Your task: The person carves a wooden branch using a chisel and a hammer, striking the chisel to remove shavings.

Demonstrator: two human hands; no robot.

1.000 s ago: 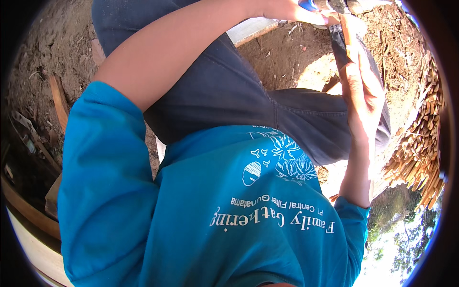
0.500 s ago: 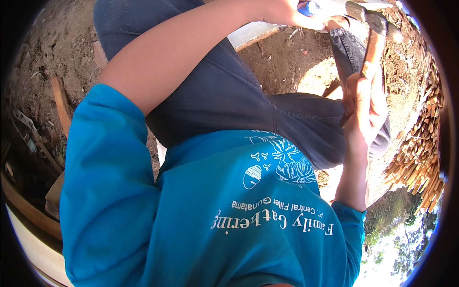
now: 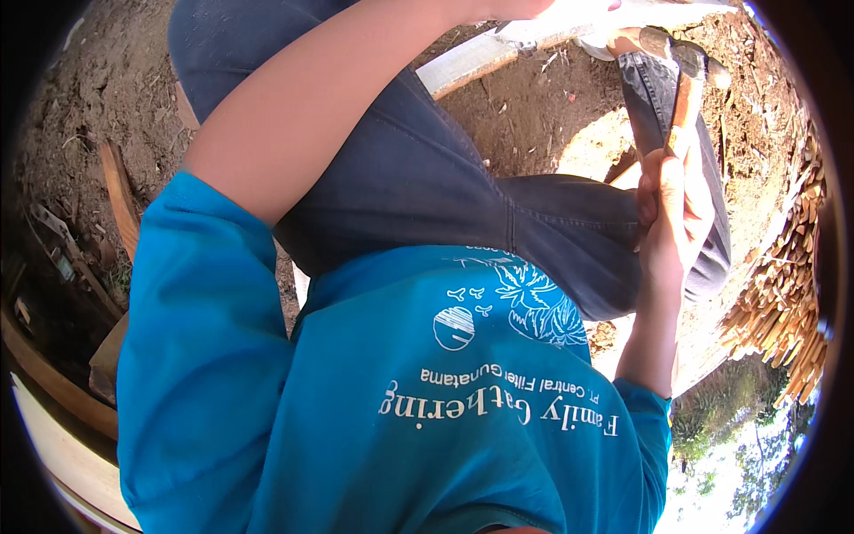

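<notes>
My right hand (image 3: pixel 673 205) is closed round the wooden handle of a hammer (image 3: pixel 685 111). The hammer's metal head points away from me, near a bare foot (image 3: pixel 627 40). My left arm reaches across to the far edge, where the left hand (image 3: pixel 525 9) is partly cut off and washed out by glare. Its fingers are mostly hidden, so whatever it holds cannot be made out. Beside that hand is a brightly lit, pale plank-like piece (image 3: pixel 654 14). A pale board (image 3: pixel 467 64) lies on the ground just nearer.
A large stack of thin wooden sticks (image 3: pixel 783 285) rises at the right. Brown wood strips (image 3: pixel 116 191) lie on the dirt ground (image 3: pixel 534 116) at the left. My bent legs in dark trousers (image 3: pixel 409 169) span the middle.
My left hand has moved farther away, partly out of the picture, and the blue cylindrical thing in it no longer shows. The hammer head has come slightly nearer and leftward.
</notes>
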